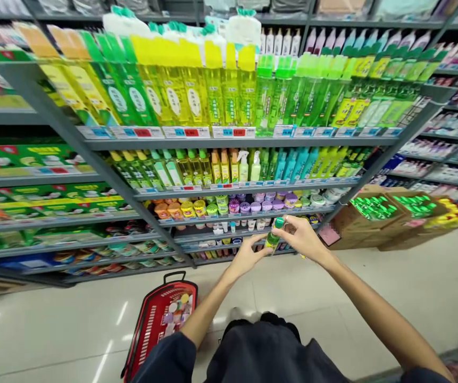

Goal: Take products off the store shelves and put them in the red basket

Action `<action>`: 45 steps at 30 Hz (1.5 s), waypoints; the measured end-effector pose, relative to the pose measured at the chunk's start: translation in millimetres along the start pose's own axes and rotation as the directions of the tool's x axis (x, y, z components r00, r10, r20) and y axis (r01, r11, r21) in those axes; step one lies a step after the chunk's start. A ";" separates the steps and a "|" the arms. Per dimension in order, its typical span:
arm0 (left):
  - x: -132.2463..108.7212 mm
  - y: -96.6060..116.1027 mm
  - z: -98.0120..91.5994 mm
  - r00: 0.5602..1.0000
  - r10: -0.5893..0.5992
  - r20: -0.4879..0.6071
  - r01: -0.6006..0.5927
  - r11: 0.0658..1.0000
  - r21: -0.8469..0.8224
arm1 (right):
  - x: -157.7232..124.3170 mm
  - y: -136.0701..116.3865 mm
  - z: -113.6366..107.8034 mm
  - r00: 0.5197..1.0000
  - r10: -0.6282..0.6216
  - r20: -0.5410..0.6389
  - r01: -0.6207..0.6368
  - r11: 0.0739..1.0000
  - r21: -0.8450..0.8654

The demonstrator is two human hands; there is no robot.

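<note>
Tall bottles of yellow [192,98] and green liquid [127,101] crowd the upper tier of a gray shelving unit [244,142] in a store aisle, with red and blue price labels [233,132] lining its edge. One tier down, two pale trigger-spray bottles [243,169] stand between orange-capped bottles [224,167] and a row of blue ones [288,166], above rounded tubs [234,206] in orange, yellow, green and purple. Green cartons [37,157] fill shelves at left; pastel pump bottles [311,41] rise behind. At right, cardboard boxes [356,231] packed with green-topped goods [373,206] sit on the glossy tile floor [360,287].
</note>
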State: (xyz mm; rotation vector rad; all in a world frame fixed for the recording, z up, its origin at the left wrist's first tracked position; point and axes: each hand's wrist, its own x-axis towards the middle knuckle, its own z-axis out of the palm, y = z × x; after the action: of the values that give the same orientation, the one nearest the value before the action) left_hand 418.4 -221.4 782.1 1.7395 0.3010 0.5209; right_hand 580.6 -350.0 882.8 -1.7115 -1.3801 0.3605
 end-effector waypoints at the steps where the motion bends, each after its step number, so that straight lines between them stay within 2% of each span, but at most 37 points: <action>1: 1.5 -2.0 4.5 1.000 0.014 0.012 -0.015 1.000 0.027 | -4.3 4.5 -2.0 1.000 0.016 -0.007 -0.016 1.000 0.004; 5: 2.4 -8.0 28.4 0.998 0.033 0.062 -0.042 0.988 0.150 | -19.6 26.6 -11.1 0.997 0.065 -0.029 -0.064 0.997 0.034; 11: 2.2 -6.9 81.6 1.000 -0.024 0.005 0.023 0.986 0.163 | -38.1 78.2 -37.0 0.997 0.078 0.023 -0.080 0.989 0.125; 14: 5.0 7.2 110.0 0.998 -0.053 -0.033 0.058 0.984 0.166 | -44.6 104.9 -58.4 0.993 0.055 0.109 -0.076 0.977 0.198; 17: 10.8 28.6 140.6 0.986 -0.100 -0.130 0.120 0.981 0.153 | -50.2 125.4 -82.7 0.982 -0.006 0.188 -0.039 0.972 0.233; 21: 25.4 58.6 176.3 0.973 -0.098 -0.207 0.132 0.979 0.157 | -59.9 138.6 -115.2 0.979 -0.067 0.193 0.013 0.964 0.266; 25: 48.9 80.4 202.2 0.979 -0.071 -0.190 0.116 0.964 0.237 | -72.5 146.8 -149.9 0.987 -0.068 0.146 0.018 0.946 0.325; 29: 76.6 89.1 227.9 0.992 -0.060 -0.109 0.086 0.962 0.258 | -91.8 165.4 -179.1 0.997 -0.009 0.080 -0.020 0.935 0.355; 33: 94.9 81.4 254.9 0.995 -0.095 0.021 0.088 0.971 0.224 | -122.9 186.2 -192.9 0.992 0.123 -0.027 -0.105 0.928 0.357; 37: 99.8 52.2 282.3 0.985 -0.105 0.139 0.090 0.990 0.109 | -161.3 198.9 -192.1 0.958 0.252 -0.136 -0.199 0.926 0.320; 39: 96.7 31.0 296.8 0.974 -0.114 0.193 0.119 0.993 -0.013 | -181.3 202.3 -185.5 0.917 0.350 -0.189 -0.279 0.905 0.322; 42: 85.4 2.8 315.3 0.946 -0.166 0.277 0.231 0.948 -0.221 | -207.1 204.4 -171.9 0.861 0.468 -0.199 -0.388 0.858 0.338; 45: 73.9 -10.6 322.3 0.931 -0.210 0.299 0.287 0.926 -0.244 | -216.6 205.5 -164.8 0.834 0.523 -0.176 -0.448 0.827 0.339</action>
State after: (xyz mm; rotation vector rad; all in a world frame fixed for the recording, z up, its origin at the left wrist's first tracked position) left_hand 643.0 -459.0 732.0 1.4421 0.2387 0.1287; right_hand 752.0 -615.9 755.5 -1.7758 -0.6400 0.5664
